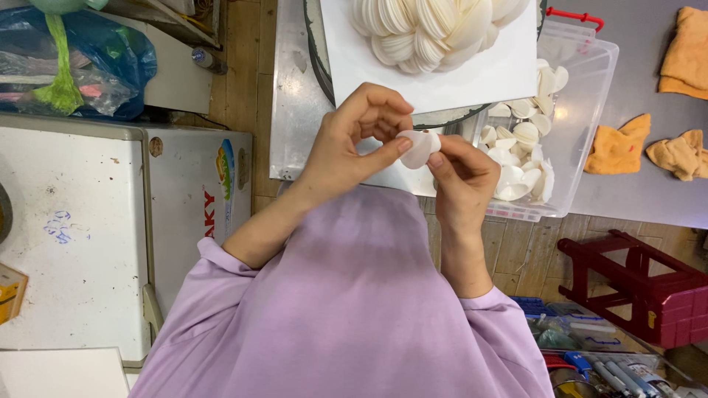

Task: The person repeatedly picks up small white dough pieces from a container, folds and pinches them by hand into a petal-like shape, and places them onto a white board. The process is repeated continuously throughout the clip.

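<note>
White and thin, a small rounded petal piece (419,147) is being pinched between both hands just above the near edge of the steel desk (291,110), in front of the lilac-sleeved chest. The left hand (352,140) is coming at it from the left, its thumb pressing along the piece's lower left edge while its curled fingers (383,103) are closing over the top; the right hand (463,180) is meeting it from the lower right, thumb and forefinger gripping the right rim. So the piece is lying between the two sets of fingers, its broader face tilting toward the camera and its longer line running roughly left to right, from one thumb to the other. Both hands are touching it, and neither is plainly nearer. Just to the right, a clear plastic tub (590,96) is holding many more loose white petals (516,158), close beside the right hand. Ahead, on a white board (509,74), a layered white flower form (435,29) is sitting, well apart from the pinched piece. Orange cloths (619,144) are lying farther right.
</note>
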